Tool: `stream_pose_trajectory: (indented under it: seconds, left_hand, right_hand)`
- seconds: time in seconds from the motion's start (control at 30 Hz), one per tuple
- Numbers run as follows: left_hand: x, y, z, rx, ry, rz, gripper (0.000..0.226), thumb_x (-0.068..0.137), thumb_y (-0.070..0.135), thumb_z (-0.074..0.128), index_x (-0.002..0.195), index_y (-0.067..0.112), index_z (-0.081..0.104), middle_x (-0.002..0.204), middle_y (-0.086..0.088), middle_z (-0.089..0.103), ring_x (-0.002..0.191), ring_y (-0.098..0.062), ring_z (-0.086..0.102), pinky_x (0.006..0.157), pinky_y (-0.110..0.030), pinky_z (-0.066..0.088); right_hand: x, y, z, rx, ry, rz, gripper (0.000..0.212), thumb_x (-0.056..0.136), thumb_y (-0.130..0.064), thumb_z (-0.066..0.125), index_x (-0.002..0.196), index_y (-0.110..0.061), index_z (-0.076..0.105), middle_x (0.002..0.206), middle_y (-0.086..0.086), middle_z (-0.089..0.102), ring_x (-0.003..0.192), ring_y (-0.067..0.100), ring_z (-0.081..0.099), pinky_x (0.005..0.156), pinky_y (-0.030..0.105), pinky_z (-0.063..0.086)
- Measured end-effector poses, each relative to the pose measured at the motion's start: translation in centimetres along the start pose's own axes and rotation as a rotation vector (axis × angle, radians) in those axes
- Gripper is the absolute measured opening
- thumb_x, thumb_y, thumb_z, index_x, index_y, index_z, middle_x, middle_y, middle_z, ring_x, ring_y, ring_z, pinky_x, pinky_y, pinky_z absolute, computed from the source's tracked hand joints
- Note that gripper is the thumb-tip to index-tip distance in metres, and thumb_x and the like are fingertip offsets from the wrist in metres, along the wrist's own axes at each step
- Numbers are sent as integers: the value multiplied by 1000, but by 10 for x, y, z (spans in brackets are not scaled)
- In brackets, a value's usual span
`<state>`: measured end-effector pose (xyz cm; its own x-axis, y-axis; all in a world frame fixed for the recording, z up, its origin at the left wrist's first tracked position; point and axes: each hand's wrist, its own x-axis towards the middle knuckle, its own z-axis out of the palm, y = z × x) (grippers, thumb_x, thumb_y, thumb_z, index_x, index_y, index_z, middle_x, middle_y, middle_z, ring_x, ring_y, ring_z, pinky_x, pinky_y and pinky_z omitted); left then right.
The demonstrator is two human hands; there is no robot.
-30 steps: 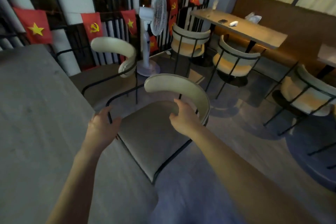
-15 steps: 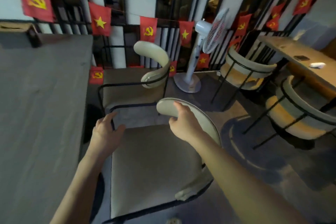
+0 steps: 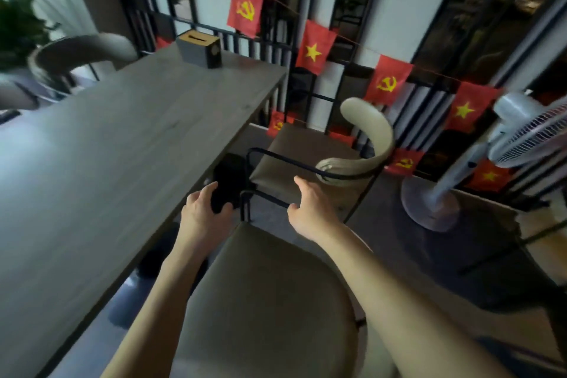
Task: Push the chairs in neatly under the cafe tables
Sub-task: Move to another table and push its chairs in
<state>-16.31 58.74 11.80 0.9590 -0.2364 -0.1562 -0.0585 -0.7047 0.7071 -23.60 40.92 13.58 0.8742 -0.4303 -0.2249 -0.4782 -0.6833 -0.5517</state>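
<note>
A grey wooden table [image 3: 116, 144] fills the left side. The near chair's grey seat [image 3: 264, 301] lies below my arms, beside the table's edge, its black frame [image 3: 245, 205] rising at its far end. Beyond it stands a second chair [image 3: 306, 156] with a curved cream backrest [image 3: 371, 132], its seat partly under the table corner. My left hand [image 3: 202, 212] hovers with fingers spread between the table edge and the near chair's frame. My right hand [image 3: 310, 212] hangs open over the gap between the two chairs, holding nothing.
A third chair's backrest [image 3: 79, 52] shows at the table's far left side. A tissue box [image 3: 199, 47] sits at the table's far end. A standing fan [image 3: 478, 163] is on the floor at right. Red flags [image 3: 389, 80] hang along a black railing.
My right hand has let go of the near chair's backrest and both hands have moved forward. The view swung left, and the near chair now sits closer alongside the table.
</note>
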Motion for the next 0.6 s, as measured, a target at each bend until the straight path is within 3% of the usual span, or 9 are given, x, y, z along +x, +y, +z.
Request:
stream_pose_trajectory:
  seconds: [0.23,0.6]
  left_hand:
    - [-41,22,48,-37,252,-208,56,88,24,57,141,13,42,141,-22,42,131,-36,41,111,-43,33]
    - [-112,45,146,-87,406,-457,58,91,22,54,145,16,35,148,-15,35,133,-31,40,108,-39,36]
  right_hand:
    - [32,38,-8,-137,-144,-256,61,92,-15,48,149,-13,26,152,10,31,140,27,30,113,36,27]
    - [45,119,5,-322,-381,-358,64,91,-17,46,150,-15,23,155,11,22,143,30,22,117,41,23]
